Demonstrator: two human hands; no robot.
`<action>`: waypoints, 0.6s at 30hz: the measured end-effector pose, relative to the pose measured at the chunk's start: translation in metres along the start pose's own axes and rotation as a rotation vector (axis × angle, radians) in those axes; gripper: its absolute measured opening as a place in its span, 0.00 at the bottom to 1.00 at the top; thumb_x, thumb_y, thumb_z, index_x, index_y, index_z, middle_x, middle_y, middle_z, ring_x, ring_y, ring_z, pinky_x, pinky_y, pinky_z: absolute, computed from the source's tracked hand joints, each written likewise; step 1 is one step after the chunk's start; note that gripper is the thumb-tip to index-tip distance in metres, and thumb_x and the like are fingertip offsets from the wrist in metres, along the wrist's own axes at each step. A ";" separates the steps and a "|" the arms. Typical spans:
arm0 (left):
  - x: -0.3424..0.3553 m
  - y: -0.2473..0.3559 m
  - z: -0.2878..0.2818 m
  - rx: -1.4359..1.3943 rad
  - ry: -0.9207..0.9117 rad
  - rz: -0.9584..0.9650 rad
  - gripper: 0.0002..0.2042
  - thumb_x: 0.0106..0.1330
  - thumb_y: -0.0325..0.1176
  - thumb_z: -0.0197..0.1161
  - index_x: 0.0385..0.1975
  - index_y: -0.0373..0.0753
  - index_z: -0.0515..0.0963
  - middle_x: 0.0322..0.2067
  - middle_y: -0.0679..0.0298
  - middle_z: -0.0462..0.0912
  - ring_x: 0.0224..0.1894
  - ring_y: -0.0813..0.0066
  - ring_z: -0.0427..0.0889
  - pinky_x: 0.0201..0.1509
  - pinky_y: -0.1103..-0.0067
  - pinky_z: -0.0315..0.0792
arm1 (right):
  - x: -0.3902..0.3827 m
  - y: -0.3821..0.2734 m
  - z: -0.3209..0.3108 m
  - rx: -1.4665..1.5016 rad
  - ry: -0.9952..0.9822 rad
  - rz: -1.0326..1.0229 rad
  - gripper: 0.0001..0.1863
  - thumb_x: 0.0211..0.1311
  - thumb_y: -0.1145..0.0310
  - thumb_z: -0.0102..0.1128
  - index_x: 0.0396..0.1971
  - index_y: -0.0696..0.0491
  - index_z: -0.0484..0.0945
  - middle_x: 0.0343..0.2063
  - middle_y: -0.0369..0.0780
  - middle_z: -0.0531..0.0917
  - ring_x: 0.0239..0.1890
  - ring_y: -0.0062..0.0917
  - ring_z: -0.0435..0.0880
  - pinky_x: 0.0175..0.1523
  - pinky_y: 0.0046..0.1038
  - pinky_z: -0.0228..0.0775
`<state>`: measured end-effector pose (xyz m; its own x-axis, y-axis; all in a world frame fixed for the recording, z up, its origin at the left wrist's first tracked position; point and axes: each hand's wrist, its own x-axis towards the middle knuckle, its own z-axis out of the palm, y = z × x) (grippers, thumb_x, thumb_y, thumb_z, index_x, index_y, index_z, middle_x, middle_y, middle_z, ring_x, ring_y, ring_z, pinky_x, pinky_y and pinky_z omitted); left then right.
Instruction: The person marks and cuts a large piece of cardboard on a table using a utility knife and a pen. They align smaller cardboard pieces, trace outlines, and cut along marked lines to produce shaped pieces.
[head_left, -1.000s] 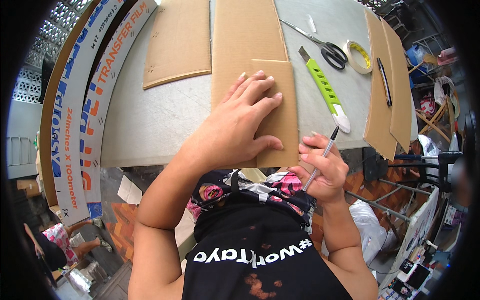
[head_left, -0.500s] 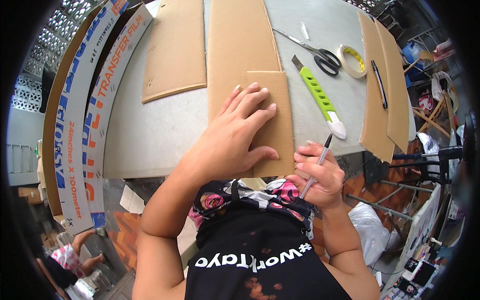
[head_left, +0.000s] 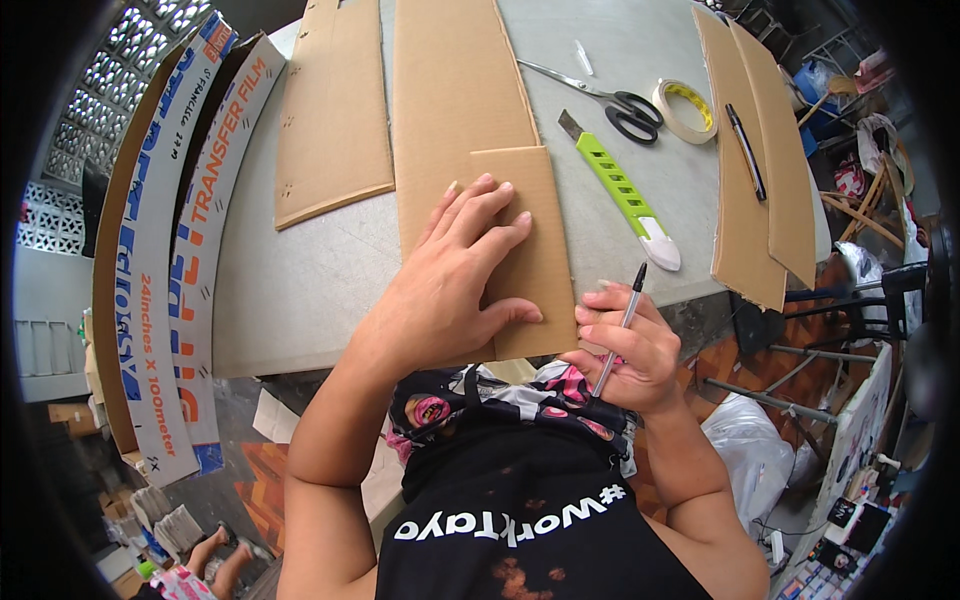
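Note:
My left hand (head_left: 465, 270), fingers spread, presses on a smaller cardboard piece (head_left: 525, 255) lying over a long cardboard strip (head_left: 450, 80). At the lower right corner, my right hand (head_left: 630, 345) holds a clear pen (head_left: 625, 320) with a black cap or tip upward, its fingertips at the cardboard's edge. Beside the cardboard lie a green-and-white box cutter (head_left: 620, 190) with blade out, black-handled scissors (head_left: 625, 115), a masking tape roll (head_left: 675, 110) and a small clear object (head_left: 584, 58).
Long printed boxes (head_left: 190, 260) stand along the table's (head_left: 260, 310) left side; another cardboard sheet (head_left: 330, 110) lies beside them. On the right are cardboard strips (head_left: 780, 200) with a black pen (head_left: 745, 150). Beyond are metal frames (head_left: 770, 390) and plastic bags (head_left: 745, 450); another person's legs (head_left: 220, 560) show lower left.
The table and its contents have shifted leftward and slightly down in the view. My hands keep the same hold on the cardboard and pen. The other person has moved lower in the view.

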<state>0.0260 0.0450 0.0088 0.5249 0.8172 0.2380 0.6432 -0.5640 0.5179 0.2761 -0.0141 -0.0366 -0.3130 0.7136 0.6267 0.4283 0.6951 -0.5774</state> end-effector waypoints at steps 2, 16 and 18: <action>0.000 0.000 0.000 0.005 0.002 -0.003 0.38 0.51 0.47 0.81 0.62 0.36 0.78 0.69 0.48 0.70 0.77 0.46 0.61 0.82 0.57 0.53 | 0.000 0.000 0.000 -0.001 -0.001 -0.001 0.19 0.44 0.67 0.85 0.35 0.53 0.84 0.36 0.42 0.90 0.47 0.39 0.89 0.58 0.46 0.80; -0.001 -0.001 0.000 -0.006 0.003 0.009 0.38 0.53 0.47 0.80 0.63 0.36 0.77 0.70 0.48 0.69 0.77 0.46 0.60 0.82 0.56 0.52 | 0.001 -0.001 -0.001 -0.006 -0.014 -0.001 0.18 0.45 0.67 0.85 0.35 0.54 0.84 0.35 0.42 0.90 0.48 0.40 0.88 0.58 0.45 0.80; -0.002 -0.001 0.000 -0.004 0.002 0.010 0.38 0.54 0.47 0.80 0.63 0.36 0.77 0.70 0.48 0.69 0.77 0.45 0.60 0.82 0.56 0.52 | 0.002 -0.001 -0.001 -0.009 -0.017 -0.008 0.18 0.47 0.67 0.85 0.35 0.54 0.84 0.35 0.42 0.90 0.48 0.40 0.88 0.58 0.44 0.80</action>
<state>0.0243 0.0444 0.0080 0.5301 0.8119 0.2446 0.6356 -0.5714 0.5192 0.2761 -0.0136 -0.0346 -0.3307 0.7097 0.6220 0.4337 0.6997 -0.5677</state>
